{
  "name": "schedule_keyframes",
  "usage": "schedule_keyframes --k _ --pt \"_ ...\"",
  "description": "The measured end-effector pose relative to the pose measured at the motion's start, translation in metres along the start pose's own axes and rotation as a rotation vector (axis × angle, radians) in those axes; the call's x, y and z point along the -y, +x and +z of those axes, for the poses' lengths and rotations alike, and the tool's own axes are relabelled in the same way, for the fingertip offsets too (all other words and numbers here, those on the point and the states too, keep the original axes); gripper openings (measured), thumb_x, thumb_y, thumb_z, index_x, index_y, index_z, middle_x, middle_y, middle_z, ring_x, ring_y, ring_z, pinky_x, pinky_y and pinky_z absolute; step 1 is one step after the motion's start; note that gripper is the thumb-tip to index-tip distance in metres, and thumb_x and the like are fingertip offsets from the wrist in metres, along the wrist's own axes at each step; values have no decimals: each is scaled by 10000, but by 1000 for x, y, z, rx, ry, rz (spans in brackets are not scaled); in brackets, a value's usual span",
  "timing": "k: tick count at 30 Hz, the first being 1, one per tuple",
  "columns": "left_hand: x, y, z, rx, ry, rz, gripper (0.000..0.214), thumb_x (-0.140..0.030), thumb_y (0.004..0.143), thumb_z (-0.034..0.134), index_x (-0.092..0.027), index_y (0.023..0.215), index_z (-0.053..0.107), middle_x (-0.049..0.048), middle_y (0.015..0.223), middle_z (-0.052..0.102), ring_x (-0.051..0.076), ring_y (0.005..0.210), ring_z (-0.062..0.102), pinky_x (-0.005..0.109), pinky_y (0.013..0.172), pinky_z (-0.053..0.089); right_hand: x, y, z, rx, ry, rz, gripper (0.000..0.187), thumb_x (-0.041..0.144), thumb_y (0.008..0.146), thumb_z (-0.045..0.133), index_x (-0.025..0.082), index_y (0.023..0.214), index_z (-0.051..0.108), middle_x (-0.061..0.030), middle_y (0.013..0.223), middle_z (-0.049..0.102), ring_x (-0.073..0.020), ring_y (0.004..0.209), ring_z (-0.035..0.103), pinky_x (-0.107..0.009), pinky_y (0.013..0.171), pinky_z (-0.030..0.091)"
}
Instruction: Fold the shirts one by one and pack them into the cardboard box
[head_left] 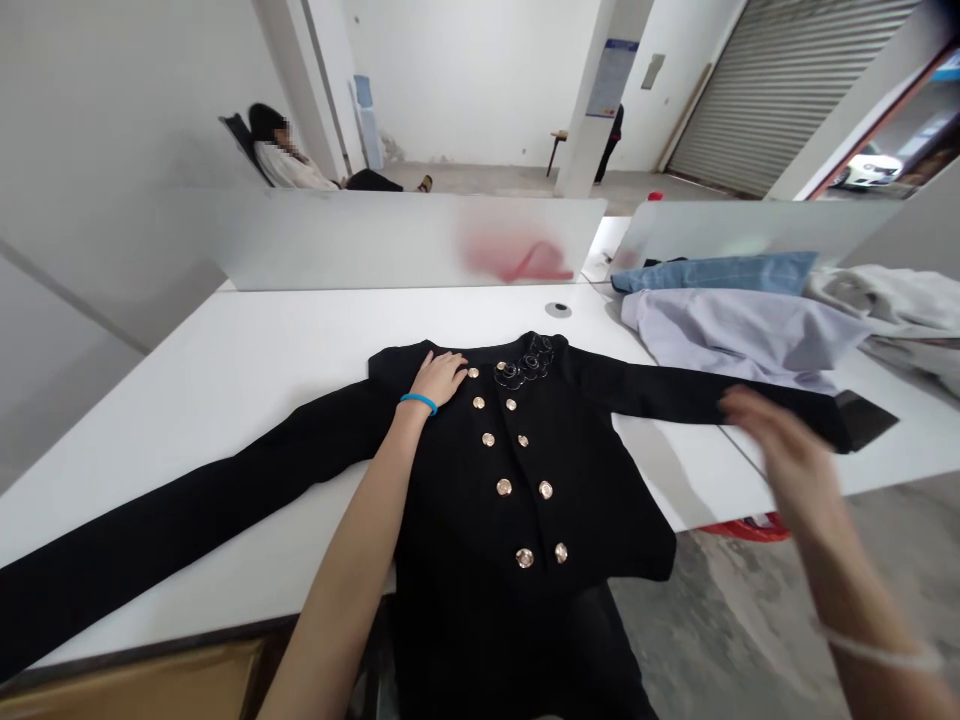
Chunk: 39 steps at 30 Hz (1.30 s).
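Black double-breasted jacket [517, 500] lies spread on a white table [225, 360], one sleeve [187, 510] stretching away from the left hand [439, 378], which rests open and flat by the gold buttons [488, 439]; the blurred right hand [780, 460], open or closed unclear, hovers near the other sleeve [675, 400].

Pretty plain room tbh; white walls [465, 80], grey concrete floor [720, 620], frosted divider panels [337, 240] along the back of the white tabletop [225, 370]; big grey roller shutter [787, 90] in the far corner, white car [866, 170] showing through the opening on the right.
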<state>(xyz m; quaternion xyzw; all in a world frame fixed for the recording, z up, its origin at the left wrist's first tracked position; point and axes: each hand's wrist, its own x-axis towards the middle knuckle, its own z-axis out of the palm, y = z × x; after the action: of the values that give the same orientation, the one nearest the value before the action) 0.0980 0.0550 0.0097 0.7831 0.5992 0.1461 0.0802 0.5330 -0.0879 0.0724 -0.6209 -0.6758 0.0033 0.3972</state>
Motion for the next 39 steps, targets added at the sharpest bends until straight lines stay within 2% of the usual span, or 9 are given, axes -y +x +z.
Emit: schedule_keyframes --k 3,6,8,10,14,20,26,33,39 --pt "-20 -2 -3 33 32 -80 450 -335 934 297 -123 1278 497 155 1401 458 320 1342 337 577 1111 163 29 -81 22 492 -13 -210 354 398 918 468 274 1229 584 -65 1310 559 -262 1227 503 -412 964 463" --pt "-48 -3 3 17 54 -88 544 -404 948 193 -128 1364 408 142 1487 332 317 1391 228 577 1118 142 44 -125 32 658 -100 -333 577 460 865 554 303 1400 405 -66 1490 325 -325 1372 271 -546 1043 364" --pt "-65 -2 11 11 84 -70 603 -464 939 167 -129 1408 345 126 1518 267 309 1410 168 569 1130 101 40 -132 34 603 -137 -367 502 416 889 534 317 1373 442 -59 1489 330 -326 1376 259 -582 1052 330" --pt "-74 1 21 41 115 -60 645 -509 922 194 -123 1425 315 125 1520 260 320 1413 148 588 1126 67 30 -127 32 475 -127 -376 333 307 936 462 309 1253 564 -47 1387 485 -277 1316 396 -544 1054 352" --pt "-70 14 31 91 86 -43 674 -548 897 247 -143 1434 292 100 1531 238 302 1415 146 593 1126 37 10 -106 26 237 -91 -325 294 215 950 414 248 1186 588 -64 1184 640 -201 1116 588 -424 987 452" --pt "-56 34 35 5 -52 -46 521 -517 890 311 -207 1278 470 86 1486 350 278 1395 224 569 1134 49 11 -116 49 421 -250 -430 567 409 884 546 300 1414 379 -92 1499 303 -341 1374 263 -604 1057 288" --pt "-55 44 34 17 -95 -103 379 -506 832 462 -220 1065 549 81 1454 400 278 1388 247 564 1139 51 -1 -119 52 452 -110 -371 445 222 922 469 356 1346 469 -39 1476 359 -281 1384 263 -572 1070 290" --pt "-57 40 33 -38 -122 -96 330 -485 853 462 -229 1055 514 80 1433 425 276 1380 266 563 1140 53 14 -118 27 286 111 85 356 326 953 388 280 1267 549 -55 1332 527 -234 1217 505 -398 987 449" --pt "-57 36 34 -103 -167 -56 277 -445 887 424 -252 1076 485 50 1344 512 258 1329 358 572 1132 101 35 -153 41 83 282 457 407 395 907 485 244 1285 500 -89 1180 589 -218 1021 606 -301 758 547"
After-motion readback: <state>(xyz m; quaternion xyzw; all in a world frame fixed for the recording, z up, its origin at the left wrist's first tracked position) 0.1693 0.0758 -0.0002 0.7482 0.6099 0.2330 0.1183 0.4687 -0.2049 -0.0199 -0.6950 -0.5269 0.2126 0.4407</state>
